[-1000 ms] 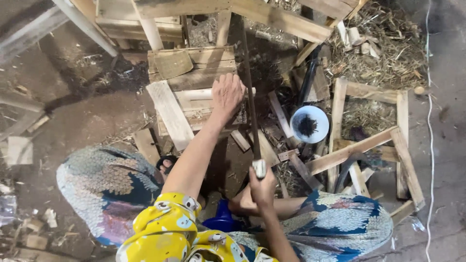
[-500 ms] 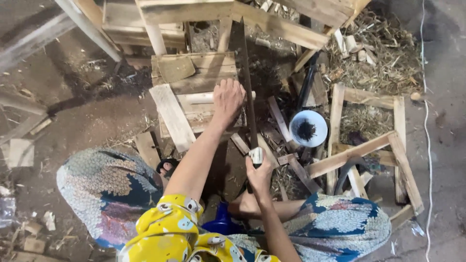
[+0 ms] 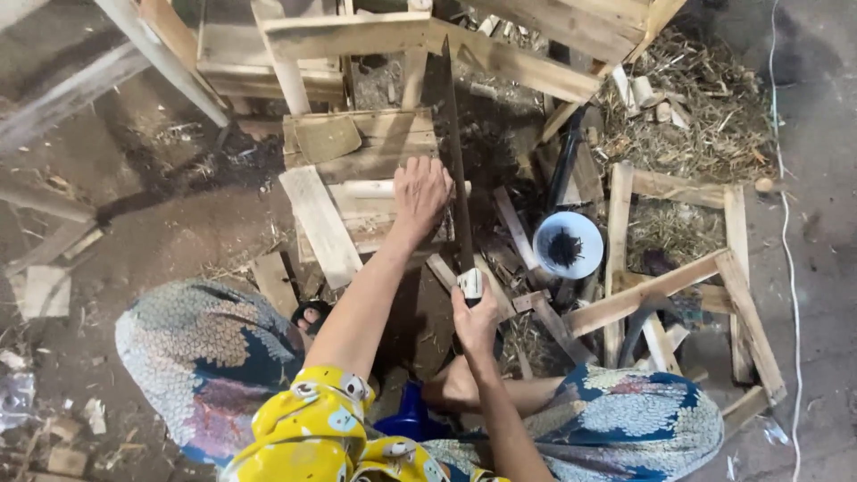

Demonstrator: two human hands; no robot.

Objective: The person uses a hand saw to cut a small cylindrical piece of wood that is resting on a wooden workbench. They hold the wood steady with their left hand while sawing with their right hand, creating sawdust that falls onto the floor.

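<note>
My left hand [image 3: 420, 195] lies palm down on a pale round wooden stick [image 3: 375, 189] that rests across a small wooden crate [image 3: 357, 161]. My right hand [image 3: 475, 314] grips the light-coloured handle of a long dark saw blade [image 3: 455, 152], which stands on edge just right of my left hand and points away from me. The blade crosses the stick's right end. I am seated low, with patterned trousers over both knees and a yellow patterned sleeve at the bottom.
A flat plank [image 3: 320, 225] leans off the crate's left side. A white bowl [image 3: 568, 245] with dark small pieces sits to the right. Wooden frames [image 3: 678, 277], slats and straw [image 3: 705, 116] crowd the right and far side; bare dirt floor [image 3: 152, 241] lies left.
The saw blade has slid forward, away from me, and my right hand moved with it. My left hand stays pressed on the stick.
</note>
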